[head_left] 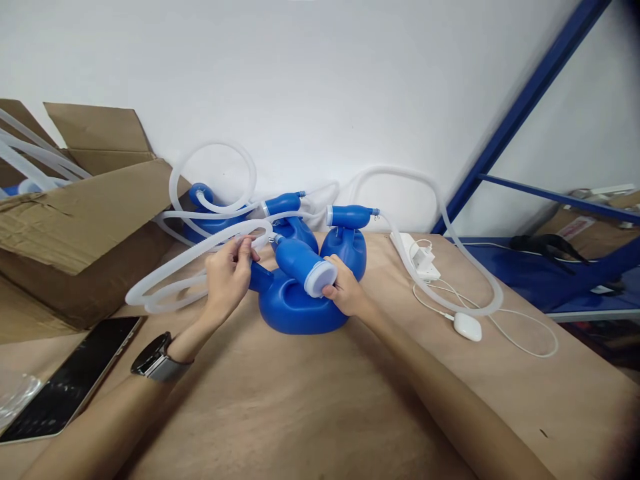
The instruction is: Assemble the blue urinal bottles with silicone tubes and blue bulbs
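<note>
left grip (227,277): thumb and fingers pinching the white hose (167,283), close to where it joins the narrow end of the blue cup (295,259). whether anything small sits between the fingertips too: cannot tell.

right grip (346,287): clasping the blue cup at its wide end, thumb against the rim of the white cap (323,279), other fingers mostly hidden behind. reading: the wide end probably gives the firmer hold, so this side appears to steady the cup and leave the left fingers free for finer handling.

the cup lies between the two grips, tilted, capped end toward the right one. just below it, the large blue bottle (300,319) stands on the surface (280,413); its bulk likely helps support the cup, though the contact is hidden.

slack hose loops out to the left of the left grip, presumably because it is too long and springy to lie straight.

beyond the grips, two similar bottles (345,252) stand near the wall, each with a capped cup on top. the cardboard box (95,220), left of the left grip, holds more hoses. the phone (75,377) lies nearer the wearer than the box, apart from the hoses. right of the right grip: the white plug (425,263) and its cable, seemingly kept to the side.
</note>
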`<state>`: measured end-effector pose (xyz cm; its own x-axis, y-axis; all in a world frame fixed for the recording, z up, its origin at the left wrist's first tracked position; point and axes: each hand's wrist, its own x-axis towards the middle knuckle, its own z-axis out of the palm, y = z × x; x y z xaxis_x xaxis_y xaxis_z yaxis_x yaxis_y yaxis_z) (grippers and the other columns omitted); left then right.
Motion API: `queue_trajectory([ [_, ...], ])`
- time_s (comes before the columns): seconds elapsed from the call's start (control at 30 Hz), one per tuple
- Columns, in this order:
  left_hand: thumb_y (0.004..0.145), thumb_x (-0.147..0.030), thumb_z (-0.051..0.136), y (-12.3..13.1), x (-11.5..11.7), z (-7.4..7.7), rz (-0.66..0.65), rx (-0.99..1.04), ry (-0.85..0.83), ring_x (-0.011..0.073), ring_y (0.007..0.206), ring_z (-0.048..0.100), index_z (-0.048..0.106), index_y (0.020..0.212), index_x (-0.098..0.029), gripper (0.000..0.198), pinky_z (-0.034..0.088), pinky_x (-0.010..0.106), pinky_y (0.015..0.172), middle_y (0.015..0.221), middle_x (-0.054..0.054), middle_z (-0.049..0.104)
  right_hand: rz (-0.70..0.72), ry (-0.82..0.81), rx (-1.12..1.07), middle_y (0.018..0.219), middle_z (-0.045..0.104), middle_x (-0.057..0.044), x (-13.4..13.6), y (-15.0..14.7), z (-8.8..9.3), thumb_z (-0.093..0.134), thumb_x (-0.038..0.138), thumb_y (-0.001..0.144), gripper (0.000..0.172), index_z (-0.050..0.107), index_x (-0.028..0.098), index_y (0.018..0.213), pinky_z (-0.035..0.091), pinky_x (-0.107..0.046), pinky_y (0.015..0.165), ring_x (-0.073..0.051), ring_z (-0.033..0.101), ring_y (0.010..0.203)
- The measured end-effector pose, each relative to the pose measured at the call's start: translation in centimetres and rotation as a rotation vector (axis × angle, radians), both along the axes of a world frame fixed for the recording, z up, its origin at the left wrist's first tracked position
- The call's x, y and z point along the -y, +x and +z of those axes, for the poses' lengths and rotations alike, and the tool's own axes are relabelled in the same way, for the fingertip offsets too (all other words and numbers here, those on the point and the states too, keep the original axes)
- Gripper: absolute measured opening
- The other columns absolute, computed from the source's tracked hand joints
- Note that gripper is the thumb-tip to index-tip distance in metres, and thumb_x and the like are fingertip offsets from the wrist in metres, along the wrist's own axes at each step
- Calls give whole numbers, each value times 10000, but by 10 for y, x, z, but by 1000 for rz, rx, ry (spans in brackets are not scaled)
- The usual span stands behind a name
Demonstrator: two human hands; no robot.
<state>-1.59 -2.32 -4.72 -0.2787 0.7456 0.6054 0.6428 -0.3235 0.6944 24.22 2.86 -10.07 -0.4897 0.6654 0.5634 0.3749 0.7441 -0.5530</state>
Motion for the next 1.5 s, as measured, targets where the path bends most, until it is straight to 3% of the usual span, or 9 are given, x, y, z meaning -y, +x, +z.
queue_trajectory([
  [0.17, 1008, -447, 446, -18, -8, 9, 44, 205, -17, 207, 695, 697, 672, 1024, -209, 329, 580, 334, 763, 654, -6, 634, -12, 0, -21, 870, 586, -79, -3, 4, -3, 232, 1018, 804, 831, 531, 244, 846, 468, -455, 782, -290, 552, 860],
  [0.37, 961, -444, 503, -42, -8, 36, -50, -509, -327, 302, 792, 720, 742, 996, -228, 325, 501, 372, 711, 801, 69, 775, -11, -4, -5, 877, 595, -82, -2, 5, -3, 222, 1020, 800, 843, 541, 242, 851, 476, -464, 792, -289, 554, 855],
  [0.53, 927, -440, 533, -77, -16, 44, 93, -699, -398, 379, 858, 738, 731, 1192, -229, 392, 500, 404, 684, 905, 134, 793, -5, -2, -1, 899, 605, -92, -4, 6, -5, 216, 1013, 808, 857, 563, 234, 885, 474, -461, 786, -293, 560, 872],
  [0.73, 900, -491, 590, -107, -5, 55, -424, -675, -693, 324, 1099, 745, 739, 1244, -269, 436, 580, 366, 871, 1255, 99, 783, 8, -20, -10, 923, 631, -106, -6, 9, -1, 239, 1030, 787, 860, 558, 234, 855, 497, -485, 820, -304, 580, 899],
  [0.87, 822, -507, 712, -102, 9, 61, -587, -662, -741, 322, 1272, 680, 691, 1363, -303, 579, 576, 362, 955, 1438, 93, 701, 4, -50, -26, 888, 610, -98, -6, 12, 1, 237, 1053, 751, 856, 516, 246, 807, 515, -474, 782, -300, 575, 866],
  [1.0, 746, -598, 800, -87, 11, 58, -552, -600, -717, 314, 1292, 653, 624, 1416, -275, 765, 564, 360, 973, 1453, 114, 673, -3, -76, -46, 910, 600, -92, -8, 16, -2, 293, 1040, 766, 838, 527, 241, 852, 515, -437, 733, -293, 577, 866],
  [1.13, 842, -683, 687, -66, 6, 53, -462, -469, -571, 267, 1014, 692, 670, 1173, -231, 560, 558, 340, 817, 1144, 89, 741, -27, -52, -35, 901, 597, -93, -9, 16, -2, 263, 1042, 772, 841, 516, 242, 836, 493, -439, 743, -297, 576, 872],
  [1.27, 918, -580, 626, -47, 5, 50, -594, -462, -609, 187, 757, 594, 622, 840, -222, 366, 477, 297, 686, 823, 7, 647, -27, -22, -27, 865, 583, -87, -9, 15, -1, 233, 1036, 784, 831, 488, 246, 801, 471, -453, 769, -292, 559, 843],
  [1.5, 910, -491, 651, -40, 2, 40, -616, -326, -583, 164, 743, 506, 510, 764, -215, 343, 417, 286, 667, 781, -14, 534, -42, 5, -12, 862, 585, -86, -12, 16, -3, 206, 1033, 787, 862, 529, 235, 827, 459, -432, 764, -286, 558, 851],
])
